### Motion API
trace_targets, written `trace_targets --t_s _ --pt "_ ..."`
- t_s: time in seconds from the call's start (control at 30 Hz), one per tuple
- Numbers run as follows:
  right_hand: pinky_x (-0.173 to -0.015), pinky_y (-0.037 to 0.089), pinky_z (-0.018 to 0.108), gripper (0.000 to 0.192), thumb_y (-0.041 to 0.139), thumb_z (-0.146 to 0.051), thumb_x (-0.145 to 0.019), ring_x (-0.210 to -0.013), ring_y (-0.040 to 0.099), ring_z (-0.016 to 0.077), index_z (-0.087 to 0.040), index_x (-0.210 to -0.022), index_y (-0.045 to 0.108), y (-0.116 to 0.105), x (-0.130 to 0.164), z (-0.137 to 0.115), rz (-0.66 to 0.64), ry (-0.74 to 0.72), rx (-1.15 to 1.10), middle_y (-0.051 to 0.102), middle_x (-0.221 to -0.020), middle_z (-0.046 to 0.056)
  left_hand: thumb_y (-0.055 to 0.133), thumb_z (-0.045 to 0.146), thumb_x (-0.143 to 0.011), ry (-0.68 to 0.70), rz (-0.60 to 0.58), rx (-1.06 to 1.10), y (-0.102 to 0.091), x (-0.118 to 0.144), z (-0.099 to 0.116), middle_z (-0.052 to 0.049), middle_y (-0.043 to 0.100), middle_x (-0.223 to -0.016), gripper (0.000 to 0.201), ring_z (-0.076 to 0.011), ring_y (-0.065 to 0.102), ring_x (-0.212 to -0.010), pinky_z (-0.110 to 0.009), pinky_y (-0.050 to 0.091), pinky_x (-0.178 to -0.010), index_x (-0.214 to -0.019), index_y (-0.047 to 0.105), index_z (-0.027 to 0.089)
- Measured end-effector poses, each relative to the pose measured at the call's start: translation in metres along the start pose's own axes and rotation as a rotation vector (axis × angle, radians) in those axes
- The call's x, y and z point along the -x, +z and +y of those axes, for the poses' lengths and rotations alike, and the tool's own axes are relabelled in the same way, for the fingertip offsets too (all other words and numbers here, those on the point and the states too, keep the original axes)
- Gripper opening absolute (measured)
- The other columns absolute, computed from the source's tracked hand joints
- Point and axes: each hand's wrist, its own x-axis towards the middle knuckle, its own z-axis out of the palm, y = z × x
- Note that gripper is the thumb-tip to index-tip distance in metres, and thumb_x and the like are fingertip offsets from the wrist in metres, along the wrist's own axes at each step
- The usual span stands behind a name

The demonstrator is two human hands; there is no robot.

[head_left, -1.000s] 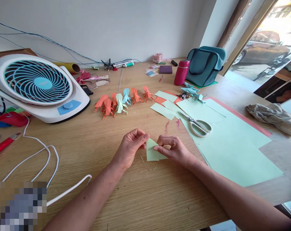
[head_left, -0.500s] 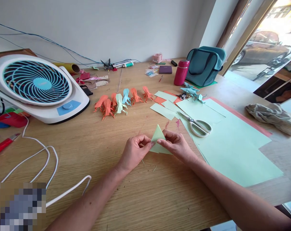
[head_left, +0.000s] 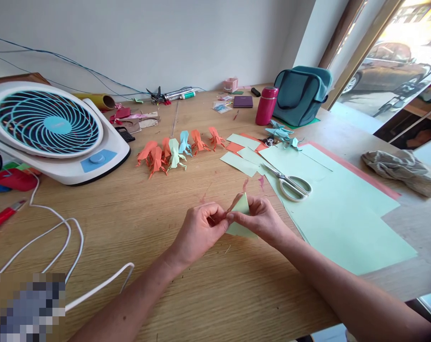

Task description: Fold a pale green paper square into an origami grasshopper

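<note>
Between my hands is a pale green sheet of folded paper [head_left: 242,230], its pointed tip rising above the fingers. My left hand [head_left: 205,227] pinches its left edge between thumb and fingers. On the other side my right hand [head_left: 261,218] grips the paper, its thumb pressed across the front and meeting the left fingertips. The hands cover much of the paper's middle. Beyond them stand several folded paper figures, among them an orange one [head_left: 157,159], a pale green one [head_left: 175,153] and a blue one [head_left: 184,141].
Scissors [head_left: 290,185] lie on large pale green sheets [head_left: 350,228] at the right. A white fan [head_left: 104,164] with a trailing cord [head_left: 72,232] stands left. Behind are a pink bottle [head_left: 266,107] and a teal bag [head_left: 301,97]. A crumpled cloth [head_left: 400,171] lies far right.
The folded paper has turned and tilted to the right. My left hand has shifted along its edge, and the two hands' fingertips are now together. The view has moved slightly.
</note>
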Motion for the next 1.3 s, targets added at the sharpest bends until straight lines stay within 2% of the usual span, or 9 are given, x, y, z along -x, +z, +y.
trace_targets --t_s 0.17,0.37,0.5,0.6,0.73,0.87,1.0,1.2,1.3 --pt "-0.050 0.036 0.024 0.036 0.085 -0.046 -0.065 -0.054 0.045 0.0094 -0.017 -0.066 0.065 -0.002 0.000 -0.005 0.019 0.044 -0.043 0.056 -0.059 -0.003 0.066 0.032 -0.082 -0.006 -0.031 0.023 0.001 0.000 0.002 0.003 0.050 -0.059 0.031 -0.0089 0.043 -0.055 -0.020 0.035 -0.052 -0.059 0.052 0.016" --pt "-0.056 0.038 0.025 0.037 0.085 -0.043 -0.067 -0.060 0.046 0.0099 -0.018 -0.057 0.060 -0.013 -0.006 -0.012 0.103 -0.046 -0.112 0.054 -0.061 -0.003 0.068 0.028 -0.077 -0.057 -0.086 0.064 0.000 0.000 0.005 0.003 0.052 -0.060 0.028 -0.0091 0.045 -0.056 -0.021 0.037 -0.054 -0.058 0.050 0.017" --pt "-0.063 0.044 0.026 0.032 0.080 -0.044 -0.074 -0.063 0.050 0.0110 -0.019 -0.063 0.064 -0.028 -0.011 -0.012 0.263 -0.124 -0.142 0.056 -0.063 -0.002 0.069 0.032 -0.076 -0.149 -0.164 0.182 0.001 0.000 0.002 0.004 0.048 -0.059 0.029 -0.0071 0.039 -0.052 -0.020 0.031 -0.050 -0.060 0.051 0.016" --pt "-0.068 0.048 0.027 0.032 0.072 -0.050 -0.080 -0.066 0.053 0.0120 -0.019 -0.073 0.067 -0.037 -0.015 -0.010 0.354 -0.170 -0.134 0.062 -0.073 0.002 0.072 0.037 -0.077 -0.173 -0.146 0.293 0.001 -0.003 -0.007 0.004 0.048 -0.061 0.031 -0.0072 0.042 -0.056 -0.019 0.033 -0.052 -0.064 0.054 0.016" --pt "-0.072 0.049 0.028 0.044 0.058 -0.060 -0.090 -0.073 0.057 0.0138 -0.018 -0.090 0.072 -0.035 -0.015 -0.004 0.155 -0.111 -0.036 0.065 -0.085 0.004 0.077 0.043 -0.075 -0.223 -0.009 0.414 -0.001 -0.009 -0.019 0.002 0.057 -0.067 0.032 -0.0091 0.052 -0.063 -0.020 0.046 -0.059 -0.071 0.063 0.015" --pt "-0.057 0.036 0.025 0.048 0.059 -0.063 -0.088 -0.062 0.048 0.0114 -0.017 -0.078 0.068 -0.025 -0.013 0.004 -0.072 -0.018 0.201 0.056 -0.068 -0.001 0.081 0.046 -0.070 -0.245 0.129 0.485 -0.004 -0.015 -0.027 0.001 0.063 -0.073 0.034 -0.0105 0.057 -0.067 -0.020 0.052 -0.059 -0.075 0.066 0.015" --pt "-0.050 0.026 0.025 0.052 0.059 -0.063 -0.087 -0.053 0.038 0.0091 -0.015 -0.069 0.068 -0.018 -0.014 0.016 -0.053 0.023 0.349 0.050 -0.057 -0.002 0.082 0.048 -0.070 -0.253 0.187 0.526 -0.005 -0.017 -0.031 0.001 0.064 -0.076 0.037 -0.0107 0.059 -0.069 -0.019 0.053 -0.057 -0.076 0.066 0.015" --pt "-0.047 0.022 0.024 0.050 0.060 -0.061 -0.085 -0.049 0.033 0.0082 -0.015 -0.065 0.065 -0.013 -0.016 0.025 0.043 0.044 0.369 0.047 -0.053 -0.003 0.084 0.053 -0.063 -0.362 0.108 0.499 0.000 -0.017 -0.037 -0.002 0.067 -0.075 0.044 -0.0119 0.062 -0.067 -0.019 0.051 -0.054 -0.079 0.070 0.013" --pt "-0.046 0.023 0.024 0.048 0.060 -0.057 -0.086 -0.048 0.033 0.0079 -0.015 -0.064 0.064 -0.012 -0.016 0.024 0.041 0.042 0.367 0.049 -0.053 -0.003 0.084 0.053 -0.063 -0.358 0.130 0.486 0.001 -0.017 -0.040 -0.002 0.067 -0.071 0.043 -0.0117 0.061 -0.064 -0.019 0.049 -0.054 -0.076 0.071 0.013"
